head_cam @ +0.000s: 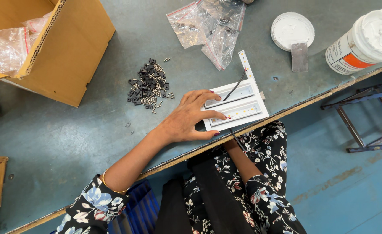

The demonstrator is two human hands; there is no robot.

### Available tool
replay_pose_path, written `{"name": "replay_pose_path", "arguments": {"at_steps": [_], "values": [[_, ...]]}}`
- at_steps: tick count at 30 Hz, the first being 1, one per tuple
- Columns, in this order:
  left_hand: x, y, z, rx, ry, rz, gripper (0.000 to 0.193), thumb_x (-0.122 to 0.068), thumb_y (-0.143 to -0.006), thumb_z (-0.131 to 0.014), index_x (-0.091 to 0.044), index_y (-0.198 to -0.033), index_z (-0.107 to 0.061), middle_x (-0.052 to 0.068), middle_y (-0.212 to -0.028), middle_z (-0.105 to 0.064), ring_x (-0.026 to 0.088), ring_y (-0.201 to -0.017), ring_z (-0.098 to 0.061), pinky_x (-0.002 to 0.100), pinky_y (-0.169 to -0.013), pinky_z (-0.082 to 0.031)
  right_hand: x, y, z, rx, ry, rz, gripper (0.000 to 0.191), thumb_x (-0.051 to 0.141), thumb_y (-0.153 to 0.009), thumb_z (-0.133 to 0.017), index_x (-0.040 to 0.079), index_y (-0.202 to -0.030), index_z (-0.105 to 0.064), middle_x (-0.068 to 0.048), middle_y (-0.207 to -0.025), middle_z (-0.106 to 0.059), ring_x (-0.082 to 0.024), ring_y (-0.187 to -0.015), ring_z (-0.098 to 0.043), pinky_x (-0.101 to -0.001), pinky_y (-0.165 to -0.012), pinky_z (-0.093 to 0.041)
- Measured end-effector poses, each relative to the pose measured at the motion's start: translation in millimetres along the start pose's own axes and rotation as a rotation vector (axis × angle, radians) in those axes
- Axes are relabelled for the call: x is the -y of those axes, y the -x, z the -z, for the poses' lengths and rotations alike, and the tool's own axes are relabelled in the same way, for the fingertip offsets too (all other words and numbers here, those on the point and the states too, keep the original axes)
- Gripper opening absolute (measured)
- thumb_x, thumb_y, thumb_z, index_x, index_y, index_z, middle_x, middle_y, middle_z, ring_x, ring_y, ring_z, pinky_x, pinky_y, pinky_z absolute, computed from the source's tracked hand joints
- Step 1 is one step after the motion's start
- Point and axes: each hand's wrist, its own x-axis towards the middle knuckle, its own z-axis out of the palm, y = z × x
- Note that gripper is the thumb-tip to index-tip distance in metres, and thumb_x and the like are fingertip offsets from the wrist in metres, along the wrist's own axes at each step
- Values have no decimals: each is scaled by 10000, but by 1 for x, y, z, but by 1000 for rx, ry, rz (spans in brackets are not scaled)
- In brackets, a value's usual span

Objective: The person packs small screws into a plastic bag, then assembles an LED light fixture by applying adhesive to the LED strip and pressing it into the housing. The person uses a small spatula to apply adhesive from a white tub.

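Observation:
My left hand [186, 119] lies on a white rectangular light fixture [248, 105] at the table's near edge. Its fingers are spread over the left ends of the two slots and the thumb runs along the front rim, holding the fixture down. A black wire [236, 89] crosses the upper slot, and another wire drops off the table edge. A narrow white LED strip [244, 65] sticks out behind the fixture. My right forearm [243, 162] reaches up under the table edge, so that hand is hidden.
A pile of small black clips and screws [149, 84] lies left of the hand. Clear plastic bags [212, 26], a cardboard box [65, 56], a tub of white paste [368, 37], its lid [291, 29] and a metal scraper [299, 57] stand farther back. A metal frame [364, 117] is on the floor.

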Motion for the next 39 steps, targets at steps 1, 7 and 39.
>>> {"name": "replay_pose_path", "arguments": {"at_steps": [1,7,39], "values": [[0,0,0,-1,-2,-3,384,-426,-863,-729,-262,-1210,-723,109,-1465,-502,336,-1451,-381,511,-1206,-276,0,1,1,-6,0,3,704,576,-1078,-234,105,-1599,-187,-186,-1600,-314,-306,-1479,-360,-477,-1201,-367],[0,0,-1,-4,-8,-9,390,-432,-864,-729,-263,-1216,-721,110,-1462,-503,332,-1449,-384,511,-1207,-277,1,3,7,-25,-20,11,697,571,-1083,-235,102,-1597,-196,-183,-1600,-315,-304,-1479,-361,-475,-1202,-367],[3,1,-4,-21,-4,-12,388,-431,-871,-733,-263,-1221,-729,111,-1473,-507,336,-1453,-377,511,-1214,-274,5,11,5,-2,20,74,772,632,-1051,-233,123,-1622,-131,-189,-1630,-265,-323,-1510,-313,-488,-1228,-333]]}}
